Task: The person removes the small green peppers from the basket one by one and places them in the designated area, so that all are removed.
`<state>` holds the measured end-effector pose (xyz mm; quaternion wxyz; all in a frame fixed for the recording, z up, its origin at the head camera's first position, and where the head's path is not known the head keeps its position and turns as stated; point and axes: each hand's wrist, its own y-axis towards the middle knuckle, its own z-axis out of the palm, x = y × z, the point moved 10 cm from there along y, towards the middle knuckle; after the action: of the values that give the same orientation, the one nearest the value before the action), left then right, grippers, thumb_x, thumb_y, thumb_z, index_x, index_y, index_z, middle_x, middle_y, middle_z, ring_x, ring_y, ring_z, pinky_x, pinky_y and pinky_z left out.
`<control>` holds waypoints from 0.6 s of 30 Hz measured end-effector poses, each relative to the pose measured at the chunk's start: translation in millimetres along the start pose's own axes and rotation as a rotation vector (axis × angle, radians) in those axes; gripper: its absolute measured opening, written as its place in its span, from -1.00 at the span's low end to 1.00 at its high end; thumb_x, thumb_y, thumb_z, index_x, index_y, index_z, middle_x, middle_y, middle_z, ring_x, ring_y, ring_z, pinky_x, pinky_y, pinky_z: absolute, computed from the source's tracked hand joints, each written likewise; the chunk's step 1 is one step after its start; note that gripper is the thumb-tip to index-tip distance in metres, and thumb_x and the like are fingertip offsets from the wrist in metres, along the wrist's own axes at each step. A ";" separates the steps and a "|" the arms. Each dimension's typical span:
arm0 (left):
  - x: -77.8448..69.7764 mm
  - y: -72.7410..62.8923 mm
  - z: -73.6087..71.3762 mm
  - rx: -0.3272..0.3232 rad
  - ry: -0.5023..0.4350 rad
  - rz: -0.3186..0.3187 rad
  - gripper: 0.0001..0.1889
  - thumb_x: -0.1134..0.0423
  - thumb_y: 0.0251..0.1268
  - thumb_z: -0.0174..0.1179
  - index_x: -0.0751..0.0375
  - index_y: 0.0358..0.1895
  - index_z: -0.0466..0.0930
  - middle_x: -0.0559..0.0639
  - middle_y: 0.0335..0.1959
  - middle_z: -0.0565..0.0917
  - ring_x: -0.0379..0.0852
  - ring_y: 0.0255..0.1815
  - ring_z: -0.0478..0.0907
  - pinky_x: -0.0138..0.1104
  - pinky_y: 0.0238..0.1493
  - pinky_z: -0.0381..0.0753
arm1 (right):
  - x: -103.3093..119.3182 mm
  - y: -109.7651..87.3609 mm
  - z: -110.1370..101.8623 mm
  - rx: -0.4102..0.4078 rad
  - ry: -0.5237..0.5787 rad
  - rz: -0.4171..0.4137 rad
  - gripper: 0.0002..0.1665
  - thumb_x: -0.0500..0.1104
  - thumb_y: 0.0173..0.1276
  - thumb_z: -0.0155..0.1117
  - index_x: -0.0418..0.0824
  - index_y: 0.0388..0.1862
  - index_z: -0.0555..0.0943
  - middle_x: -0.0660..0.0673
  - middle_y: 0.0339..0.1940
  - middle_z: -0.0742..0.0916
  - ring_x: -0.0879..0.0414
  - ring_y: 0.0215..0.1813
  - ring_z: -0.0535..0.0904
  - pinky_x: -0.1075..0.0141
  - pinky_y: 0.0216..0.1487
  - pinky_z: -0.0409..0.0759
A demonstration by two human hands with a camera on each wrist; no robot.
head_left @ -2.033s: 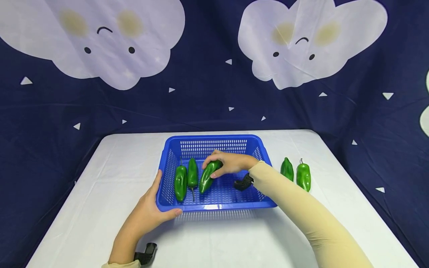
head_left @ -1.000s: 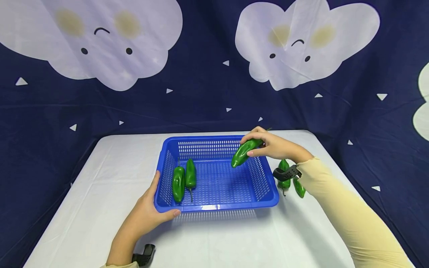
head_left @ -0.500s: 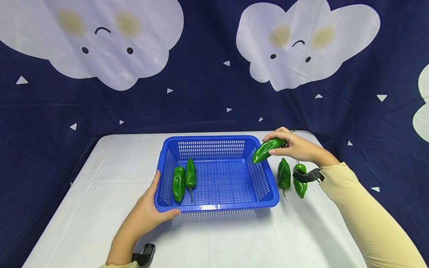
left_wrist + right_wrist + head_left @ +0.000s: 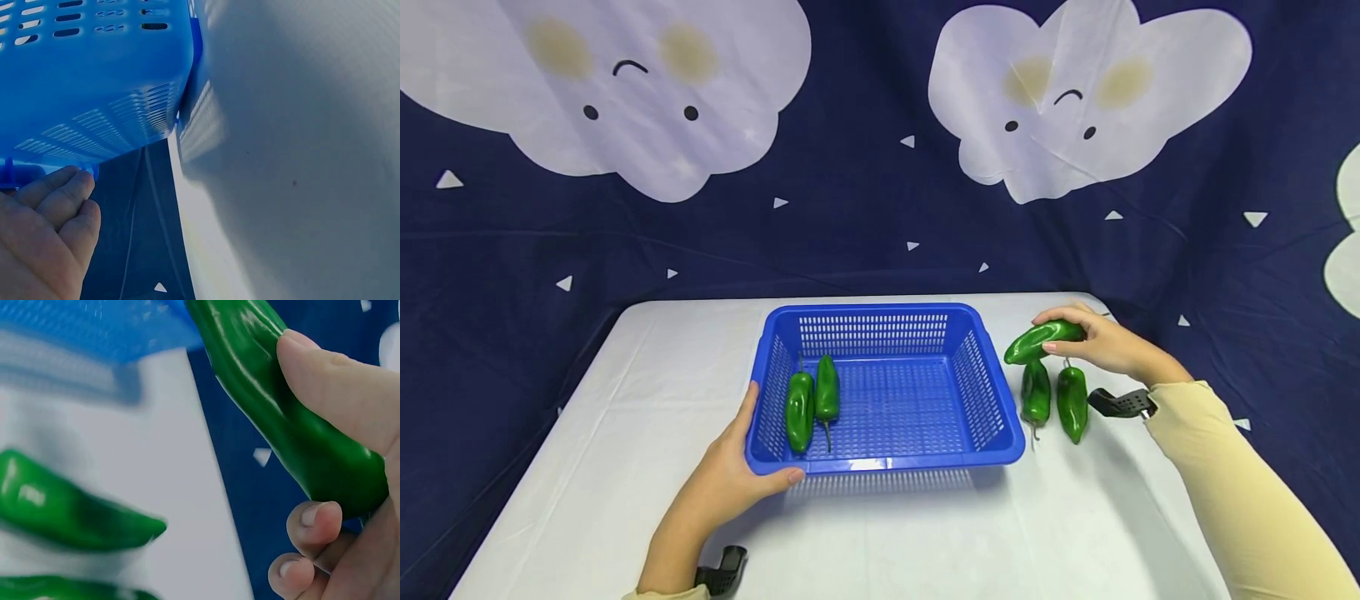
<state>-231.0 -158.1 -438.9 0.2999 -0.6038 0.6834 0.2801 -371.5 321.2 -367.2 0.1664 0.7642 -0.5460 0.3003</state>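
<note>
My right hand point(image 4: 1101, 343) grips a glossy green chili pepper point(image 4: 1033, 342) between thumb and fingers, up in the air just right of the basket. In the right wrist view the same pepper point(image 4: 269, 406) slants across, the thumb on its side. Below it, two more green peppers lie on the table: one point(image 4: 1036, 400) near the basket and another point(image 4: 1072, 404) to its right. The blue plastic basket point(image 4: 880, 464) holds two green peppers, one point(image 4: 800, 412) by the left wall and one point(image 4: 827, 390) beside it. My left hand point(image 4: 737, 462) holds the basket's front left corner, thumb along the front rim.
A white cloth covers the table point(image 4: 880, 542). Behind it hangs a dark blue curtain point(image 4: 865, 225) with clouds and small triangles. The basket's raised perforated walls stand between its inside and the loose peppers.
My right hand has lifted a pepper out of the basket and carried it right, over the rim, to above the two loose peppers. The left hand keeps its hold on the basket.
</note>
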 end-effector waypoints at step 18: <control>0.2 0.0 1.1 0.006 -0.023 -0.010 0.42 -0.34 -0.16 0.49 -0.13 0.62 -0.44 0.16 0.63 -0.01 0.34 0.53 0.18 0.30 0.38 0.26 | -65.7 -10.0 8.5 -0.060 0.052 0.069 -0.37 0.12 0.43 0.24 -0.15 0.36 0.43 -0.19 0.28 0.42 0.10 0.20 0.32 0.30 0.19 0.25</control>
<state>-230.9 -157.4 -439.7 0.3107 -0.6033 0.6776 0.2833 -374.4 368.0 -415.0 0.1929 0.7314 -0.5765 0.3090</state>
